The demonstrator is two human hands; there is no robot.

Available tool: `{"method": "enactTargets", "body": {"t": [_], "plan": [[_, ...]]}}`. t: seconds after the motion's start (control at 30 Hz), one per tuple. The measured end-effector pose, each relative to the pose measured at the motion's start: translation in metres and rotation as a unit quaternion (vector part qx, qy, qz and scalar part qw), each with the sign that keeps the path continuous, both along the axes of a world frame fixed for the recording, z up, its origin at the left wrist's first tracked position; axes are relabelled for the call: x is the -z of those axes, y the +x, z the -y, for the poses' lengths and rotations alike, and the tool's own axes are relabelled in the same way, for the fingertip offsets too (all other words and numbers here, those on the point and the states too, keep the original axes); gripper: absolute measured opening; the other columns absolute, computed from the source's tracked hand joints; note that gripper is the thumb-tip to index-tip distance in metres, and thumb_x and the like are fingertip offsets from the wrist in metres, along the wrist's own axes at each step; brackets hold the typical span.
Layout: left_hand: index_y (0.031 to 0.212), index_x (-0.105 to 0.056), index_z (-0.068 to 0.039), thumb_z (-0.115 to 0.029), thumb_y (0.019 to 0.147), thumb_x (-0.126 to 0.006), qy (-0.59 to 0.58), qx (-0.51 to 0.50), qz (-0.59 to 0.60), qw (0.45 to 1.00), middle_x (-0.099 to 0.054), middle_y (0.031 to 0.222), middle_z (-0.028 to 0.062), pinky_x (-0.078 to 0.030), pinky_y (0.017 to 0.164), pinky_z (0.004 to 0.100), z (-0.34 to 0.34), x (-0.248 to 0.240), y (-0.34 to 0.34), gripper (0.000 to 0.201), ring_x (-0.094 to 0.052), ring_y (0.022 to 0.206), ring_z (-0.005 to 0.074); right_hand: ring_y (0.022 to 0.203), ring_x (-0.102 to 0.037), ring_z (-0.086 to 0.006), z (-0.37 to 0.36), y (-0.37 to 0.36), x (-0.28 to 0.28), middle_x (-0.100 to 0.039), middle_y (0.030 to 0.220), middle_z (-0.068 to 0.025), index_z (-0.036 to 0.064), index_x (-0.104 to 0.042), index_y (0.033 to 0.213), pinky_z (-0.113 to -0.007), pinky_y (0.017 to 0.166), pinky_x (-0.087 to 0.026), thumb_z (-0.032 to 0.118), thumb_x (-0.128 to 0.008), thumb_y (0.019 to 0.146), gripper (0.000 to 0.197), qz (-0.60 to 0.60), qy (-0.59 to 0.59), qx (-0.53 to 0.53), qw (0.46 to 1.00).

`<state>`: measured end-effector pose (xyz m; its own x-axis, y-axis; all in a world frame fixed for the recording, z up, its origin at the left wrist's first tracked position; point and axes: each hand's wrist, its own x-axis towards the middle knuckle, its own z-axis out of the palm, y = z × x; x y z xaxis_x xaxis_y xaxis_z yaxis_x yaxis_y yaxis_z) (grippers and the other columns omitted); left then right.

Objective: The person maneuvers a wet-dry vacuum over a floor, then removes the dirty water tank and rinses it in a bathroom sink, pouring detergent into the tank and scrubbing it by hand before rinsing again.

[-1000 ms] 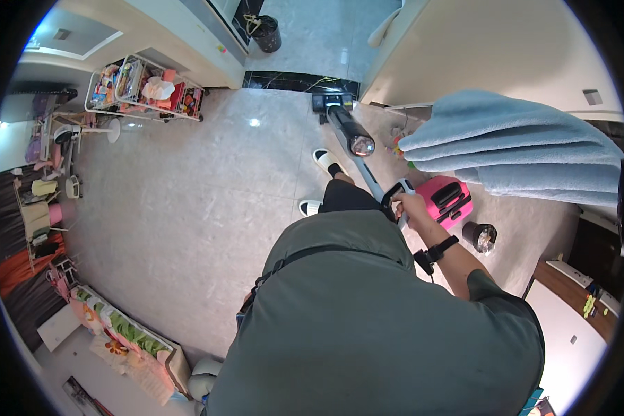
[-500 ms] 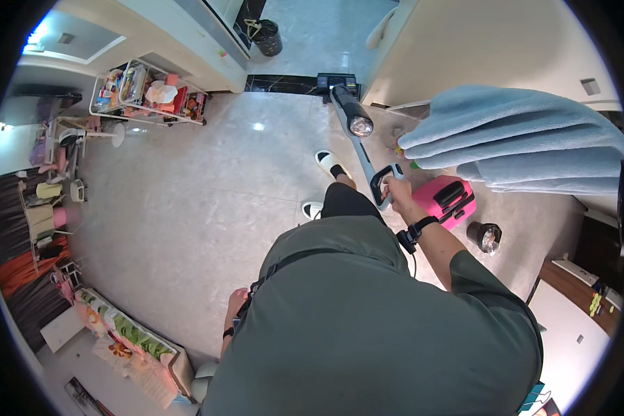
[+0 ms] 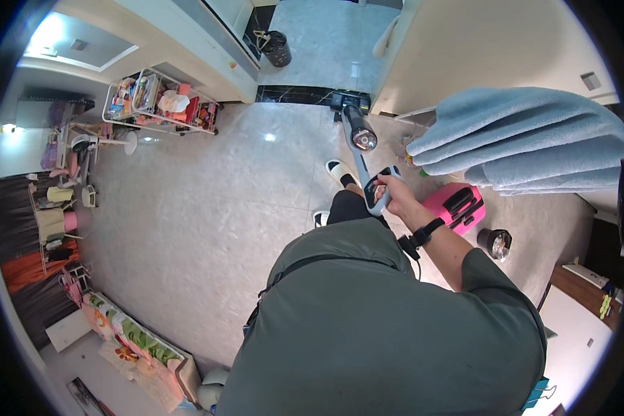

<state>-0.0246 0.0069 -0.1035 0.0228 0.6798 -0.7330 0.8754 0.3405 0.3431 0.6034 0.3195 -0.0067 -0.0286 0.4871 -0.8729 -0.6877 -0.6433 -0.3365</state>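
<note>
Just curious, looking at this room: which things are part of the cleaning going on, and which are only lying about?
In use: stick vacuum, right hand, floor.
Lying about: pink suitcase, blue towels, storage cart, small bin.

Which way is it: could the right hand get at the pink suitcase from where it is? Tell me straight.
Probably yes. The right hand is shut on the vacuum handle, and the pink suitcase stands on the floor close beside that arm, with nothing between them. The hand would have to let go first.

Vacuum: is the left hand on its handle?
No. Only the right hand grips the vacuum handle; the left hand is not in view.
</note>
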Motion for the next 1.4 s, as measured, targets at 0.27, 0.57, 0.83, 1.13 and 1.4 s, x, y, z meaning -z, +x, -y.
{"method": "enactTargets", "body": {"t": [0.27,0.57,0.83,1.13,1.4], "plan": [[0.105,-0.067,-0.004,-0.022,0.088,-0.056,0.024,-0.018,0.003,1.000,-0.066,0.111,0.0191,-0.050,0.089,0.0448,-0.001,0.008,0.003,0.028,-0.061,0.105,0.0353,0.044,-0.049,-0.0184,0.011,0.005,0.059,-0.051,0.055,-0.0055,0.0013,-0.057,0.075,-0.034,0.046,-0.045,0.011,-0.056,0.086,0.015,0.136,0.014,-0.007,0.991],[0.110,-0.067,-0.005,-0.021,0.089,-0.055,0.016,0.067,0.022,0.997,-0.066,0.113,0.0194,-0.050,0.090,0.0445,0.015,0.027,0.000,0.028,-0.061,0.106,0.0359,0.043,-0.049,-0.0174,0.065,0.035,-0.010,-0.048,0.053,-0.0048,-0.0024,-0.060,0.074,-0.035,0.045,-0.044,0.008,-0.062,0.084,0.015,0.175,-0.032,-0.154,0.972],[0.109,-0.067,-0.005,-0.022,0.090,-0.055,0.021,0.057,0.027,0.998,-0.066,0.113,0.0193,-0.050,0.091,0.0445,0.008,0.039,0.018,0.028,-0.061,0.106,0.0361,0.041,-0.053,-0.0198,0.043,0.045,-0.050,-0.054,0.052,-0.0078,-0.0017,-0.061,0.069,-0.036,0.042,-0.041,0.013,-0.070,0.076,0.018,0.315,-0.035,-0.367,0.875],[0.113,-0.064,-0.004,-0.022,0.093,-0.055,-0.028,-0.105,0.035,0.993,-0.066,0.112,0.0182,-0.051,0.088,0.0428,-0.027,-0.021,0.049,0.029,-0.063,0.104,0.0335,0.045,-0.063,-0.0277,-0.021,0.011,0.059,-0.062,0.056,-0.0174,-0.0057,-0.063,0.069,-0.040,0.050,-0.051,0.019,-0.063,0.075,0.025,0.487,0.058,-0.385,0.781],[0.117,-0.056,-0.002,-0.022,0.097,-0.053,-0.064,-0.214,0.170,0.960,-0.067,0.101,0.0143,-0.054,0.075,0.0390,0.012,0.005,0.020,0.028,-0.066,0.090,0.0258,0.050,-0.065,-0.0248,0.040,0.047,0.065,-0.060,0.053,-0.0139,-0.0056,-0.064,0.070,-0.039,0.052,-0.051,0.018,-0.062,0.073,0.024,0.562,0.023,-0.420,0.712]]}}
